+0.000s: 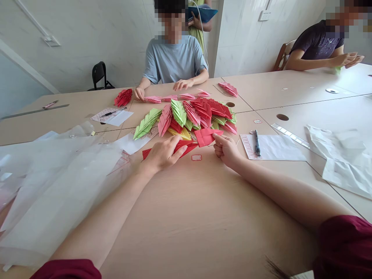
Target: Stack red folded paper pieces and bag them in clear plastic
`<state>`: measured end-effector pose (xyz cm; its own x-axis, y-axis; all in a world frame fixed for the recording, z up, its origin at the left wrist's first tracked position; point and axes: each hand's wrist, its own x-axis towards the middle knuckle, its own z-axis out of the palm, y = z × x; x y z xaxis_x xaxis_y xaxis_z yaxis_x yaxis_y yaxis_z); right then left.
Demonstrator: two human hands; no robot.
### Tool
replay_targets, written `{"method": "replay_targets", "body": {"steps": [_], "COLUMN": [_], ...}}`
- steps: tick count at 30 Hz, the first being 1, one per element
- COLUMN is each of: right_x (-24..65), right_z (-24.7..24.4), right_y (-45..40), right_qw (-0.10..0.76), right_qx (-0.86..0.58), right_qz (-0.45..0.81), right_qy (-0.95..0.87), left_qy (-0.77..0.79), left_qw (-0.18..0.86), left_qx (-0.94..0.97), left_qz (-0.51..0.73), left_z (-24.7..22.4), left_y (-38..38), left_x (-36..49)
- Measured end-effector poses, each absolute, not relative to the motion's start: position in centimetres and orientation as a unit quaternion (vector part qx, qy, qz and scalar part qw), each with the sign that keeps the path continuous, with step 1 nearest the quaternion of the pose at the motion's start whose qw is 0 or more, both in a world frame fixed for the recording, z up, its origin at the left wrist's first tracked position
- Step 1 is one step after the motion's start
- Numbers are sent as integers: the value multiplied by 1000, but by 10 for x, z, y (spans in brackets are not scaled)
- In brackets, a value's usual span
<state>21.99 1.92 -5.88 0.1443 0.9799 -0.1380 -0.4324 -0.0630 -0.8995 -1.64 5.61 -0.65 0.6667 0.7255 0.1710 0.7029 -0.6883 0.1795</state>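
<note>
Pinched shut, the left hand (164, 155) grips a strip of red folded paper (181, 148) between thumb and fingers, while the right hand (227, 150) closes on the corner of a red folded paper rectangle (207, 136); whether the two pieces join, I cannot tell. Both lie mid-way along the near half of the pale wood-grain worktop (203, 217).

From the left, crumpled translucent plastic sheeting (58, 186) covers the near left corner, and a bundle of red paper leaves (123, 97) sits on the far side. A heap of green, pink, red and yellow folded paper leaves (194, 116) lies just beyond the hands, with a small red-outlined paper square (196, 157) just below it. Further right, a black pen (257, 143) rests on a white sheet with a red printed grid (270, 147), its print too small to read. A co-worker's hands (162, 91) rest beside a row of pink paper leaves (168, 98) at the far edge.
</note>
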Motion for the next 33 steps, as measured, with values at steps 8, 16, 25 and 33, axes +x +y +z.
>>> {"method": "replay_targets", "body": {"steps": [8,16,25,33], "right_x": [221,221,215,214], "right_z": [-61,-64,-55,-58], "right_y": [20,18,11,10], "right_qw": [605,588,626,599], "right_qx": [-441,-455,-457,-435], "right_qz": [578,566,421,406], "right_qy": [-323,-355,-471,-536], "left_qy": [396,396,385,377], "left_qw": [36,32,-16,-4], "left_qx": [910,909,904,897], "left_qz": [118,122,186,229], "left_z": [-9,-8,-15,-16], "left_y": [60,59,66,69], "left_x": [-17,-17,-21,-26]}}
